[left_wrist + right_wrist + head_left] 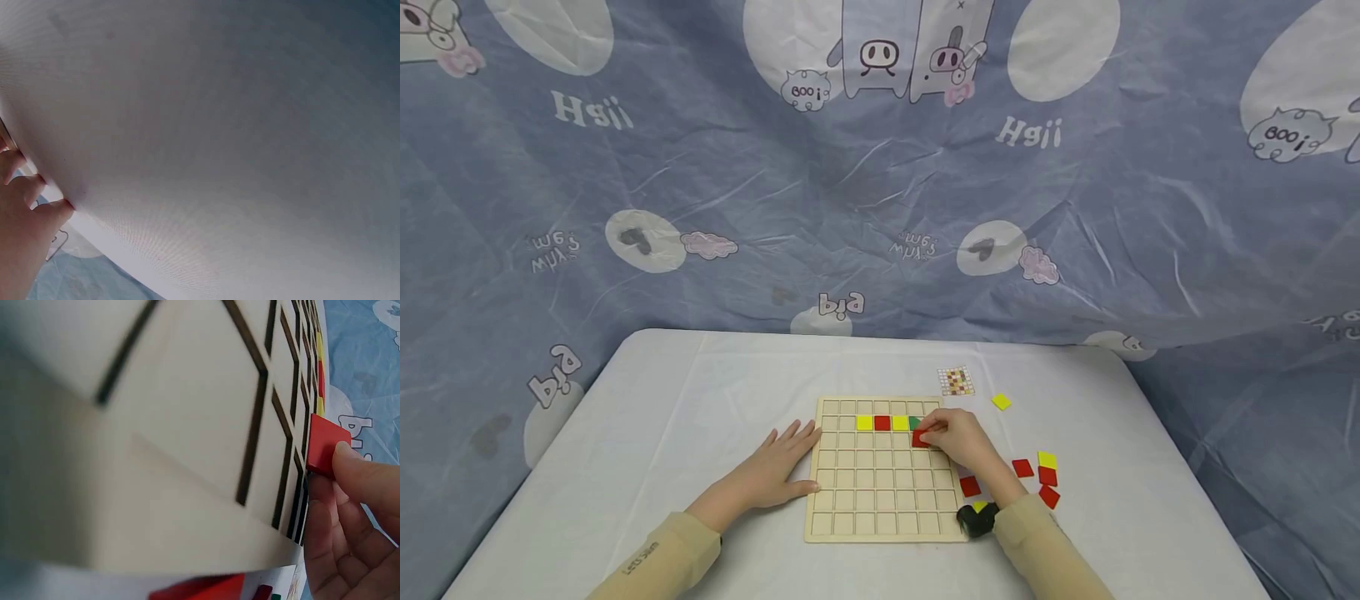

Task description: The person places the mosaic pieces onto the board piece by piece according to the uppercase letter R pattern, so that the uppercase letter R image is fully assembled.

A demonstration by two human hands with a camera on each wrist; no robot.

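My right hand [961, 436] pinches a red square tile [325, 442] between thumb and fingers, over the upper right part of a wooden grid board [865, 479]. In the board's second row lie a yellow tile [865, 423], a red tile [882, 423], another yellow tile [900, 423] and a green piece [913, 423]. The fingers partly cover the green piece. My left hand [775, 471] lies with its fingers spread, and its fingertips touch the board's left edge. In the left wrist view that hand shows at the lower left beside the white tabletop.
A small printed pattern card [956, 381] lies behind the board, with a loose yellow tile [1002, 402] to its right. Several red and yellow tiles, one a red tile [1022, 468], lie right of the board. A black object [976, 521] sits by the board's near right corner.
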